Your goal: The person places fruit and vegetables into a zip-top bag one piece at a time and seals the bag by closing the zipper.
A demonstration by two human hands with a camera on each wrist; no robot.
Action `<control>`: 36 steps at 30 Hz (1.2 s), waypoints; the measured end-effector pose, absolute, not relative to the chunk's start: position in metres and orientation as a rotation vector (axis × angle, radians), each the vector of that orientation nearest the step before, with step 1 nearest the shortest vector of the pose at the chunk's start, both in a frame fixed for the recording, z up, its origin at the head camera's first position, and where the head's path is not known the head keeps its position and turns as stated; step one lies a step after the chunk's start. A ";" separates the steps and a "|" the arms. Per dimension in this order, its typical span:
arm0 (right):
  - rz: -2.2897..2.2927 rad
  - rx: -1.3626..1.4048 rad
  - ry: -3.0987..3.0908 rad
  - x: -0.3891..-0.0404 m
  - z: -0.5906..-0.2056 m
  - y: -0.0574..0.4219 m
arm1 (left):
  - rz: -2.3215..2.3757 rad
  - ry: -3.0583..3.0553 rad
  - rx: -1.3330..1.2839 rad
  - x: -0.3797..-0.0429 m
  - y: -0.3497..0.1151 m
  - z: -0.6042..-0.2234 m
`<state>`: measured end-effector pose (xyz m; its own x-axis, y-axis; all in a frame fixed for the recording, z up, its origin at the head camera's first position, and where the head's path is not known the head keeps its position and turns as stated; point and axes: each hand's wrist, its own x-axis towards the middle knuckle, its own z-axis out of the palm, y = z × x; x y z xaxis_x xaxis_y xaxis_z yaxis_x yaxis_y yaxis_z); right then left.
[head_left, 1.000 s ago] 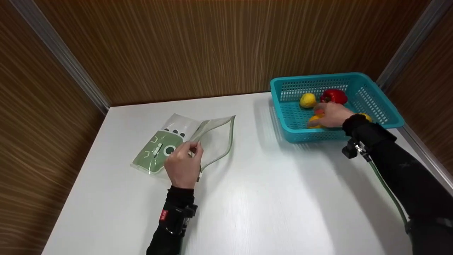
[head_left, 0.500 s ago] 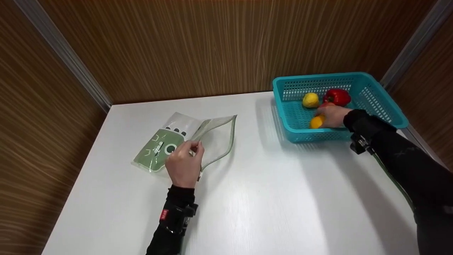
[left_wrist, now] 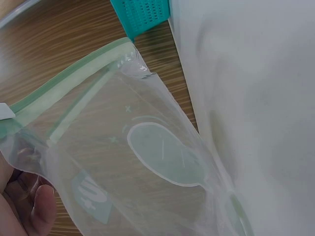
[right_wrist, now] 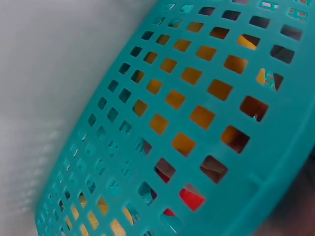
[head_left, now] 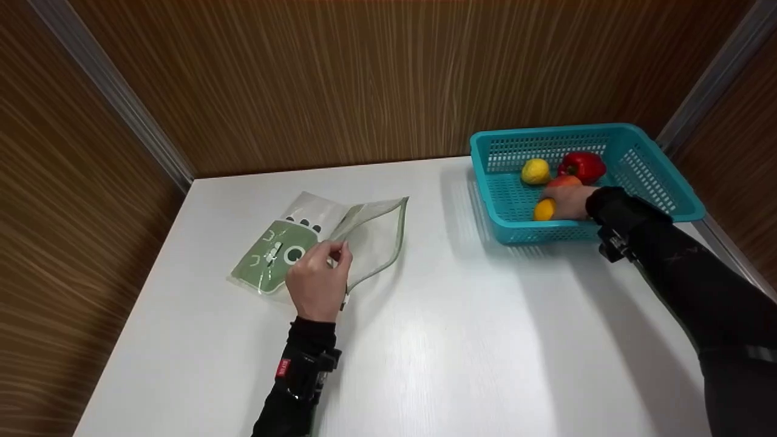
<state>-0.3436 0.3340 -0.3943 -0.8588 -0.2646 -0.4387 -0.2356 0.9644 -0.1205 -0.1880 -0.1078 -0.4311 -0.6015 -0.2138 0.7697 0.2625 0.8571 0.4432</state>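
Note:
My left hand (head_left: pixel 317 285) pinches the rim of a clear zip bag (head_left: pixel 270 258) with a green cartoon print. The bag lies on the table with its green-edged mouth spread toward the right. In the left wrist view, curled fingers (left_wrist: pixel 43 209) show beside the see-through bag. My right hand (head_left: pixel 569 201) reaches down into a turquoise basket (head_left: pixel 668 209), right against an orange fruit (head_left: pixel 544 209). A round red fruit (head_left: pixel 564 181) sits just behind that hand. Its fingertips are mostly hidden, so I cannot tell whether they grip the orange fruit.
A yellow lemon-like fruit (head_left: pixel 535 172) and a red bell pepper (head_left: pixel 583 167) lie toward the basket's back. The basket stands at the white table's (head_left: pixel 449 340) back right, near the wood-grain wall (head_left: pixel 328 85). Its slotted side fills the right wrist view.
My right hand has sunk lower into the basket and drawn slightly right, leaving more of the orange fruit and the red fruit showing. The left hand keeps its pinch on the bag.

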 end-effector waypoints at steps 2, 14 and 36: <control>-0.089 -0.343 2.658 -0.344 -0.395 0.334 | -0.657 -2.122 -0.033 -0.188 -0.108 -0.431; -0.270 -0.267 2.716 -0.347 -0.380 0.332 | -0.664 -2.127 -0.029 -0.188 -0.110 -0.430; -0.617 -0.439 2.844 -0.308 -0.334 0.266 | -0.672 -2.141 -0.018 -0.190 -0.110 -0.429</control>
